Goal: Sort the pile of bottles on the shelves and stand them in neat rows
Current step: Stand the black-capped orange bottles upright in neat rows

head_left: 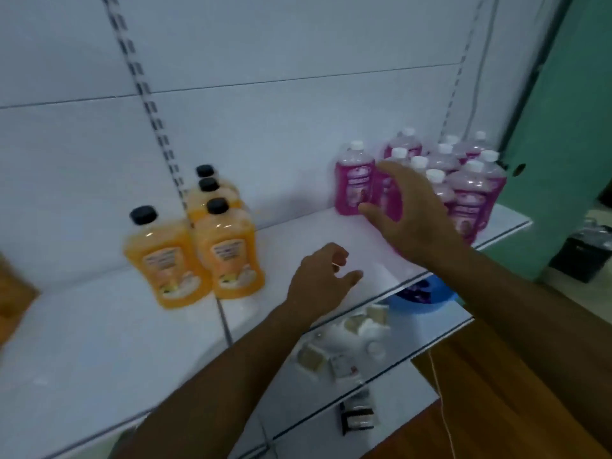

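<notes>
Several pink bottles (470,190) with white caps stand in a cluster at the right end of the white shelf (99,342). One pink bottle (352,180) stands at the cluster's left edge. My right hand (414,210) hovers with spread fingers just in front of these bottles, holding nothing. Several orange bottles (228,250) with black caps stand upright near the shelf's middle, and one of them (162,260) stands alone to their left. My left hand (321,279) hangs over the bare shelf between the two groups, fingers loosely curled and empty.
A lower shelf (440,332) holds small white and beige packets (361,329) and a blue bowl (420,296). A brown box (13,293) sits at the far left. A slotted upright (145,91) runs down the back panel. A green wall and dark bin (586,253) are on the right.
</notes>
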The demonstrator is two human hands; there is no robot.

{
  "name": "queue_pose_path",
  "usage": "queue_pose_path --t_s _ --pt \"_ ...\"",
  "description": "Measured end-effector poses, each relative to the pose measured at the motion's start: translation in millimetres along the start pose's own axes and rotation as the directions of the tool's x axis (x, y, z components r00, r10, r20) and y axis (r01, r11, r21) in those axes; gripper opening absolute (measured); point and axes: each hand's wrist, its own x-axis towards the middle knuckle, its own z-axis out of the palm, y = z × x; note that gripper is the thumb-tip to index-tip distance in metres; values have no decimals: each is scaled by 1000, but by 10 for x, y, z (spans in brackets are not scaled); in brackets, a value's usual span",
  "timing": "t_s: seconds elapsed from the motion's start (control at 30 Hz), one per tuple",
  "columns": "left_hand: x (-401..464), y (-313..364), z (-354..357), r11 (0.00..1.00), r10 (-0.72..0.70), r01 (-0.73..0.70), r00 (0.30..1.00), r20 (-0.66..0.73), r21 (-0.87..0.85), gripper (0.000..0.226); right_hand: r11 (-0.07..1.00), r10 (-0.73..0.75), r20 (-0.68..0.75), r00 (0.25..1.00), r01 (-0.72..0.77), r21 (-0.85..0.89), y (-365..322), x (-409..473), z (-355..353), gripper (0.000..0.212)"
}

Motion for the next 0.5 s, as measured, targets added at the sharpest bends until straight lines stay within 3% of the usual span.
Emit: queue_pose_path --t_s 0.23,0.5 --pt "-1070 -461 -970 987 -93 105 991 -96 122 19 946 -226 41 973 209 249 -1252 -204 553 53" --pt "-1961 -1270 -2050 948 -237 299 893 -383 111 17 857 -386 107 916 313 408 -2485 -368 1183 44"
